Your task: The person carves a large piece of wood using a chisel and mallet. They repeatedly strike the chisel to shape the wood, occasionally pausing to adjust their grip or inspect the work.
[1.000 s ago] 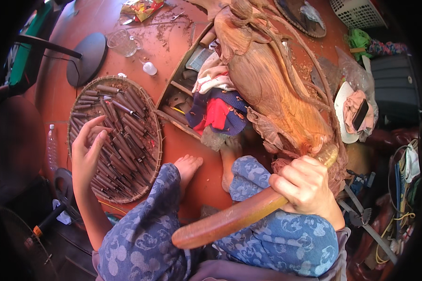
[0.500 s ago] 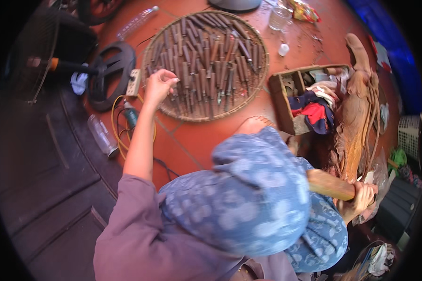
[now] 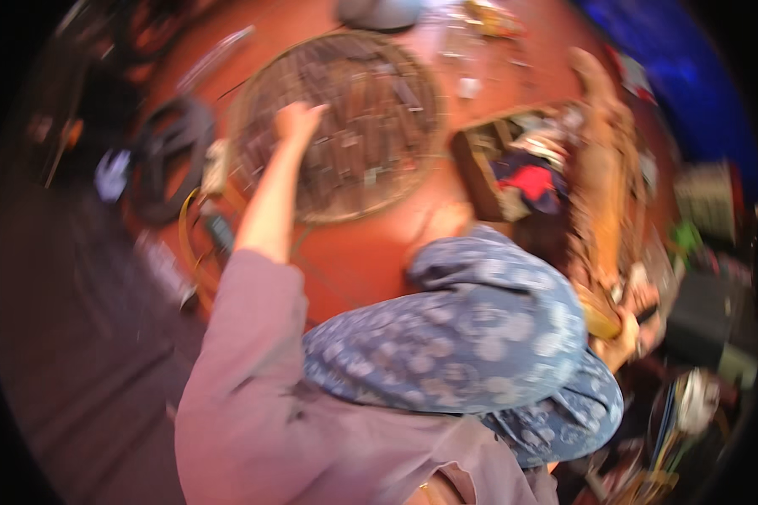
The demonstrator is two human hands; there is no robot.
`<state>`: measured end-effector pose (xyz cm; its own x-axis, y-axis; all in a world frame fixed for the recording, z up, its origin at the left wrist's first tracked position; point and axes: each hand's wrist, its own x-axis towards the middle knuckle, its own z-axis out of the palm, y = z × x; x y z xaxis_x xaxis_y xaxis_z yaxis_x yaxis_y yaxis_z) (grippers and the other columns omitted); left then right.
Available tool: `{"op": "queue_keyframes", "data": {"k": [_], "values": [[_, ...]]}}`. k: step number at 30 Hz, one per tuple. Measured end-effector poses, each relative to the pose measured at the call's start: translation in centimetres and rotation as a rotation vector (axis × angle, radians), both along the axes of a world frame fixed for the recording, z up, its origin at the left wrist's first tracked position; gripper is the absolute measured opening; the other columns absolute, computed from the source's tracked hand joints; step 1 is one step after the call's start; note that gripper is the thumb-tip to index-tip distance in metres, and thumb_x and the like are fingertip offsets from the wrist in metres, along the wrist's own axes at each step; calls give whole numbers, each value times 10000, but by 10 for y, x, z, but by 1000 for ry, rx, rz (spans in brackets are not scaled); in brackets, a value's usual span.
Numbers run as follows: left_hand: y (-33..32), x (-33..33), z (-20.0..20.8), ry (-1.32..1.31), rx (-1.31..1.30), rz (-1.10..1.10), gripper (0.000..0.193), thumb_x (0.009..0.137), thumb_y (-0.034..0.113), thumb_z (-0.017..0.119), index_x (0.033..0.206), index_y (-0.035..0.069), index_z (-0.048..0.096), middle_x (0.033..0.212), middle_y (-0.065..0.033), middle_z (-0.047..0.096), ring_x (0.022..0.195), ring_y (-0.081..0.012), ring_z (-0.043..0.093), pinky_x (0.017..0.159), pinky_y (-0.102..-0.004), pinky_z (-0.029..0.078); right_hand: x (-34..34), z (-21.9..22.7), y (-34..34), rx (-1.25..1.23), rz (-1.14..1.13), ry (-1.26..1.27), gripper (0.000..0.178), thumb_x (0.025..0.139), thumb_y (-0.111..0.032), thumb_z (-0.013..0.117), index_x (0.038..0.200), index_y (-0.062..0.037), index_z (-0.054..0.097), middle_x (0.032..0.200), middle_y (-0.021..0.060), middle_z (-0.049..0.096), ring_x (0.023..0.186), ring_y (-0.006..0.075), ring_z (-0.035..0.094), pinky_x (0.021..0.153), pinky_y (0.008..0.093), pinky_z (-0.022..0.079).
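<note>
Above round basket (image 3: pixel 345 218), left hand (image 3: pixel 299 124) blurred, grip unclear, right hand (image 3: pixel 621 338) clasping wooden bar (image 3: pixel 597 315)

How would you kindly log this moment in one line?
left hand: over tools in basket, contact unclear; right hand: gripping wooden club; wood carving: beyond right hand

The head-worn fisheye looks down — close over the lap (image 3: pixel 463 345), toward the floor (image 3: pixel 341 269).

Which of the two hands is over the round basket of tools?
The left hand, over the basket; blur hides whether it touches the tools. The right hand is off to the right, gripping a wooden piece.
</note>
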<state>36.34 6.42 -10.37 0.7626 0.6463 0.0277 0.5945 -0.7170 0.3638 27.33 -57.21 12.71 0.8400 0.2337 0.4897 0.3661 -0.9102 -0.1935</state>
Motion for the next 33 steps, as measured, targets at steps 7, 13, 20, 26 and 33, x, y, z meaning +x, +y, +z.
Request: {"op": "queue_keyframes", "data": {"k": [7,13,20,26,33], "values": [[8,39,-22,435,100,59,420,783,204,761,1144,29,633,1179,-217,664,1118,-387,645,931,-463,535,29,24,18,137,-57,-27,304,646,-102,828,816,-45,583,784,105,581,769,314,566,767,376,450],[-26,68,34,133,131,-249,623,867,94,596,1423,-30,345,1318,-320,479,1191,-490,533,994,-513,452,79,48,-11,102,213,-181,528,511,-292,935,804,-70,556,755,55,582,750,265,602,786,447,496],[-293,110,257,47,-570,-1418,392,860,72,671,1225,69,531,1030,-127,647,921,-300,691,756,-378,563,148,56,-15,-44,273,-332,409,734,-93,861,797,-101,458,708,44,573,686,244,582,795,493,526],[-380,110,229,-128,-491,-2030,406,870,283,670,1207,83,564,851,-72,533,701,-221,628,535,-342,496,130,30,-38,-52,166,-147,294,726,22,774,750,-65,495,682,65,548,622,261,556,634,406,506],[-403,104,237,113,-534,-2050,310,910,298,656,1071,42,589,824,-149,652,776,-360,658,658,-446,512,49,74,-70,592,-554,332,379,751,-54,804,1064,-7,595,858,-25,584,763,86,535,731,248,465]]}}
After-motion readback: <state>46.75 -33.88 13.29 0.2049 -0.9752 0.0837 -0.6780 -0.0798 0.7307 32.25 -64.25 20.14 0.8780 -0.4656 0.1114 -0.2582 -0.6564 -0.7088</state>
